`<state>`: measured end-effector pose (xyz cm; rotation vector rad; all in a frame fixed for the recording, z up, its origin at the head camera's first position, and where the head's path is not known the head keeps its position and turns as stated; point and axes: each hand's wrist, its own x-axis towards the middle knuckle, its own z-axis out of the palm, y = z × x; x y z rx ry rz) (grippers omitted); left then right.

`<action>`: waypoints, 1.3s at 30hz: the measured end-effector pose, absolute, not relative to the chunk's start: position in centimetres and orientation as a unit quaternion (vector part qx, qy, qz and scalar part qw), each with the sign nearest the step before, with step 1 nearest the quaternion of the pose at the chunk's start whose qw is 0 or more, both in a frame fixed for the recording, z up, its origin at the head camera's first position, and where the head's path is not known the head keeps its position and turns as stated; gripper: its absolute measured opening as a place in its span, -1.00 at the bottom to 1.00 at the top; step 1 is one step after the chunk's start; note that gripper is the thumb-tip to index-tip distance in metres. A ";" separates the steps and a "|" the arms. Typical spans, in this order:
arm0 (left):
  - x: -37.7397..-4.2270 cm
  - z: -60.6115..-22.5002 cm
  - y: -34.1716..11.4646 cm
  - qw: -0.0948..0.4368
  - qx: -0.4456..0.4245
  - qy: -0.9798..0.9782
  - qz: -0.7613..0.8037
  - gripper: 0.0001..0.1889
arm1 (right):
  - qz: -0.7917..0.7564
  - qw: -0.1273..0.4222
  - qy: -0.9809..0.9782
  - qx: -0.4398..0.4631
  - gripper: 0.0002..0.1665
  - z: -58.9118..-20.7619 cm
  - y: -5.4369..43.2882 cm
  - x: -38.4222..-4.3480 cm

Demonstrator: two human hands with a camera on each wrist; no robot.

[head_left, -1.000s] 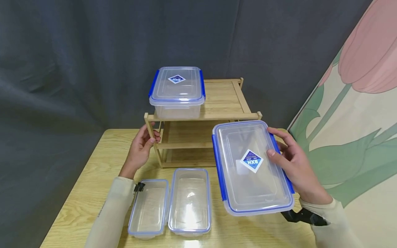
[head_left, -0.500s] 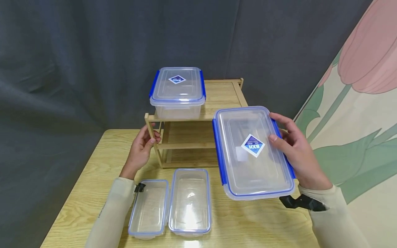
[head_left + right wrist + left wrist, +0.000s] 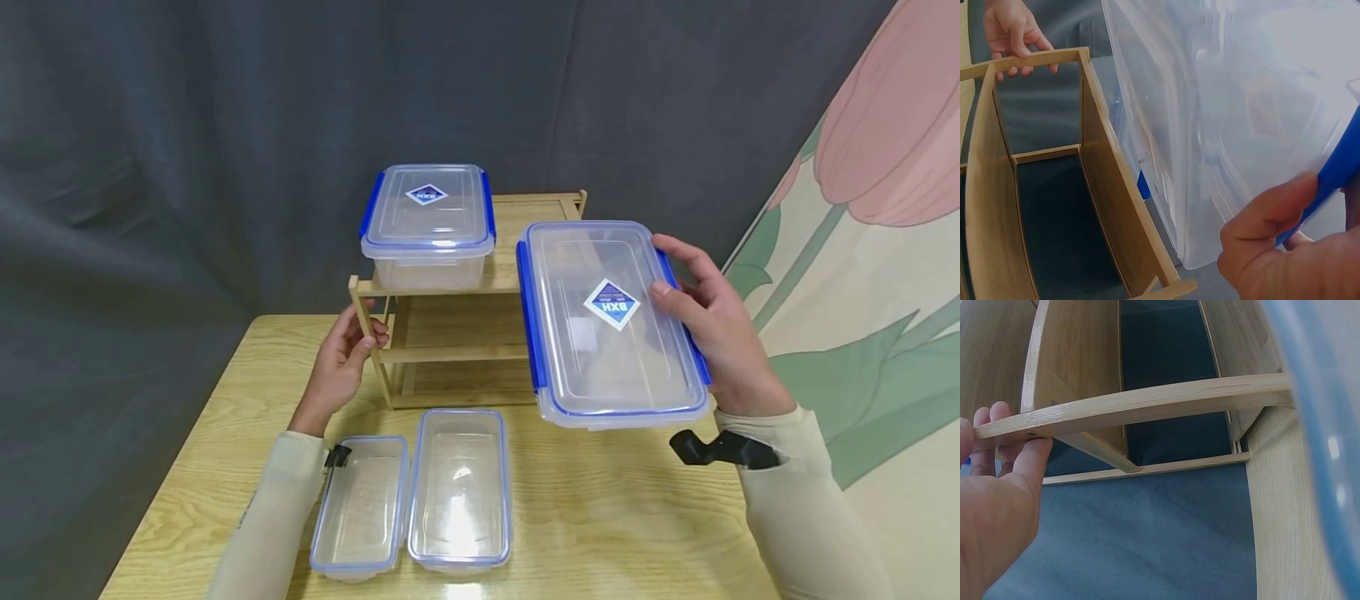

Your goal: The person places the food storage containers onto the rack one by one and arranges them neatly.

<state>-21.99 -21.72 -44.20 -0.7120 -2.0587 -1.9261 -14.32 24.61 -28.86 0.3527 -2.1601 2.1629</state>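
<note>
My right hand (image 3: pixel 712 317) grips a clear lidded food container (image 3: pixel 622 358) by its right side, over the blue latch, thumb on the lid. The container hangs tilted in front of the right part of a wooden three-tier shelf (image 3: pixel 457 352), hiding that part in the head view. A diamond sticker marks its lid. My left hand (image 3: pixel 341 358) holds the shelf's front left post, its fingers curled round the wood in the left wrist view. On the left of the top tier sits a similar container (image 3: pixel 427 217) with blue latches.
Two lidless clear containers stand side by side on the wooden table in front of the shelf: a smaller one (image 3: pixel 362 504) on the left and a larger one (image 3: pixel 460 487) on the right. A dark curtain (image 3: pixel 300 125) hangs behind.
My right hand has lifted the container upward from before the shelf's lower tiers to the height of its top. The left hand stays on the post.
</note>
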 end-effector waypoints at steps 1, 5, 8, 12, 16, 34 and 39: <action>-22.0 -44.2 -21.7 0.116 -0.243 -0.705 -0.656 -0.50 | 0.705 0.031 -0.699 0.116 -0.36 -28.8 24.7 -14.6; -21.9 -44.1 -21.7 0.112 -0.237 -0.711 -0.652 -0.50 | 0.714 0.031 -0.689 0.119 -0.35 -28.3 24.6 -15.6; -21.9 -43.9 -21.8 0.112 -0.233 -0.713 -0.651 -0.50 | 0.719 0.033 -0.685 0.111 -0.34 -27.9 24.2 -16.5; -22.0 -43.9 -21.9 0.115 -0.234 -0.709 -0.655 -0.51 | 0.721 0.036 -0.685 0.097 -0.33 -27.3 23.5 -17.8; -22.1 -44.1 -22.0 0.111 -0.236 -0.705 -0.659 -0.51 | 0.724 0.032 -0.683 0.091 -0.32 -27.0 23.3 -19.0; -22.2 -44.1 -22.0 0.105 -0.238 -0.710 -0.654 -0.52 | 0.740 0.000 -0.671 0.044 -0.26 -25.7 23.0 -23.4; -22.2 -44.1 -22.0 0.106 -0.238 -0.711 -0.653 -0.52 | 0.752 -0.009 -0.659 0.034 -0.23 -25.4 22.7 -24.9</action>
